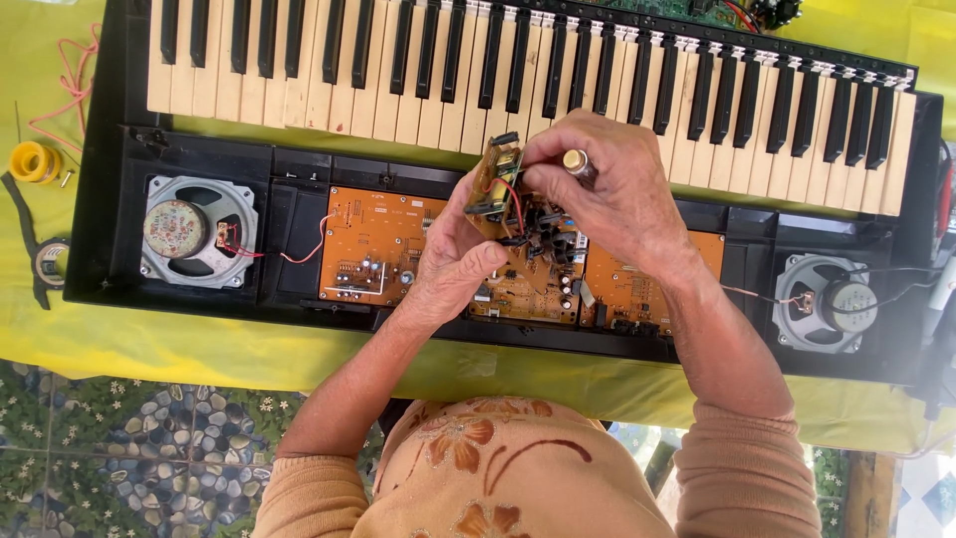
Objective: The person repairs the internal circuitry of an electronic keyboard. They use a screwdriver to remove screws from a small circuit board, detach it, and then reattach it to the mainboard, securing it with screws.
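An opened electronic keyboard (pixel 100 199) lies on a yellow-green cloth, its keys (pixel 398 70) at the far side and orange circuit boards (pixel 368 244) exposed along the near side. My left hand (pixel 448 264) holds a small brown circuit board (pixel 495 179) with red and black wires, tilted up above the middle boards. My right hand (pixel 617 194) grips a tool with a round metal-capped handle (pixel 576 161), its tip against that small board.
Round speakers sit at each end of the case, the left speaker (pixel 194 229) wired in red, the right speaker (pixel 825 304) in black. A yellow solder spool (pixel 35 161) and pink wire (pixel 70 90) lie at the left. The yellow-green cloth (pixel 199 349) ends above a pebble-patterned floor (pixel 129 448).
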